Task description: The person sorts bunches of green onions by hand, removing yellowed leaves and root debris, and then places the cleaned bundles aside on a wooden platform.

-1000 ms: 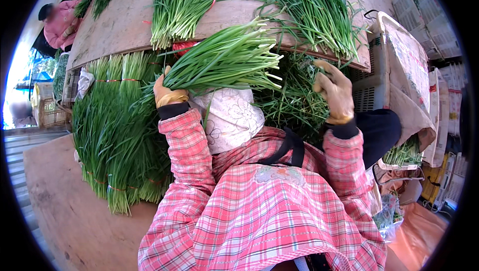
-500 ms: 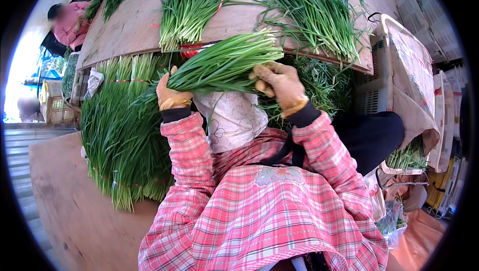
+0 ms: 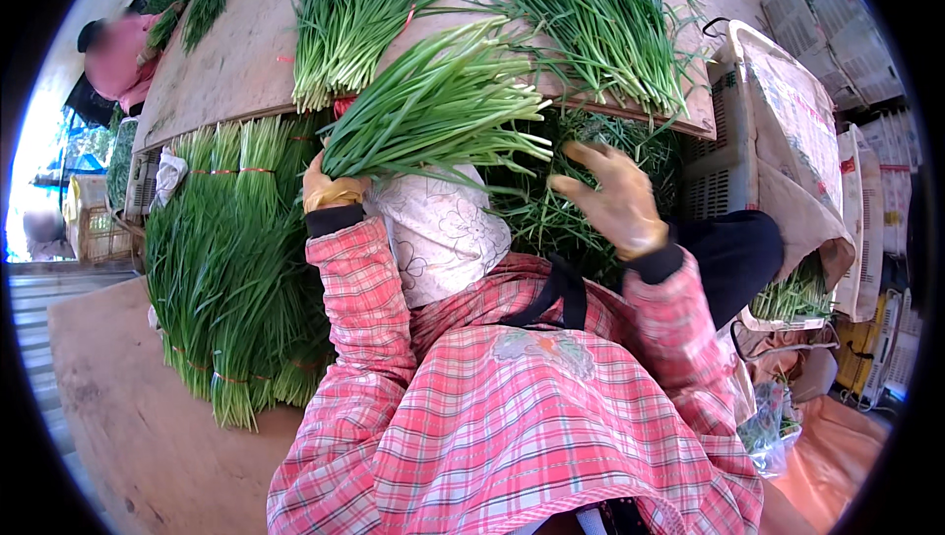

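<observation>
My left hand (image 3: 335, 186), in a tan glove, is closed round a loose bunch of garlic chives (image 3: 433, 107). The pale stem ends fan out to the right, and the leaves pass through my grip. To the right of those ends, my gloved right hand (image 3: 615, 195) is apart from the bunch, its fingers spread and holding nothing. A heap of loose greens (image 3: 571, 230) lies below it, partly hidden. Close by my left hand, several tied bundles of chives (image 3: 231, 250) are stacked side by side, with red bands round them.
Two chive piles, one at left (image 3: 364, 18) and one at right (image 3: 600, 18), lie on the wooden board (image 3: 261, 23) ahead. A cloth-covered crate (image 3: 733, 131) stands right. A person in pink (image 3: 118, 58) sits far left. A lower board (image 3: 148, 387) extends at near left.
My right hand has let go of the stem ends and moved right and down, its fingers opening. The chive bunch has fanned out in my left hand. The whole view has shifted slightly.
</observation>
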Available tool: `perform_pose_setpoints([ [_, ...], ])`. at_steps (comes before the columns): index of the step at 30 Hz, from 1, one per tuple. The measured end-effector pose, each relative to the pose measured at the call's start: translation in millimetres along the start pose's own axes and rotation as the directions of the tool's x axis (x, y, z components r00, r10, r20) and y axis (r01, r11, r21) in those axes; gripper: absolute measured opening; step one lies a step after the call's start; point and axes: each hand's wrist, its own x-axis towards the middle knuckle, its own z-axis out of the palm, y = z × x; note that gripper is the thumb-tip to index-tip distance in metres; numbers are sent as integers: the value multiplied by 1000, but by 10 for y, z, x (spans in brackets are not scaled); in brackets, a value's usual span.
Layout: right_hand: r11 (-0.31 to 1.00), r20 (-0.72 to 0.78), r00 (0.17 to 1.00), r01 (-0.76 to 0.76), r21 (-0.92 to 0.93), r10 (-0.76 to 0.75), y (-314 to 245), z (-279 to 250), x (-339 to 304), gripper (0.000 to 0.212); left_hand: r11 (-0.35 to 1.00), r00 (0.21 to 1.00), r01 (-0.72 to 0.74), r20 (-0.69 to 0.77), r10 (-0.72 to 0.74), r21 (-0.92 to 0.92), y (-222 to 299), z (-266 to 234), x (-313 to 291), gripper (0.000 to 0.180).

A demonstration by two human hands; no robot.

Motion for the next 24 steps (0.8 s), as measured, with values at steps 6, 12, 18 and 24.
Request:
perform_pose_setpoints([
  [6, 869, 189, 933, -355, 346, 306, -356, 354, 578, 42, 746, 998, -24, -54, -16, -666, -25, -85, 439, 38],
  [12, 552, 337, 906, -423, 719, 256, -301, 485, 572, 40, 953, 989, -97, -131, 62, -285, 427, 41, 59, 44],
  [18, 551, 568, 779, -607, 573, 266, -337, 349, 270, 34, 957, 989, -4, -142, -39, -291, 300, 157, -94, 40],
  [24, 477, 632, 703, -700, 532, 327, -251, 8, 105, 18, 889, 992, 9, -106, -64, -458, -25, 276, -67, 34],
])
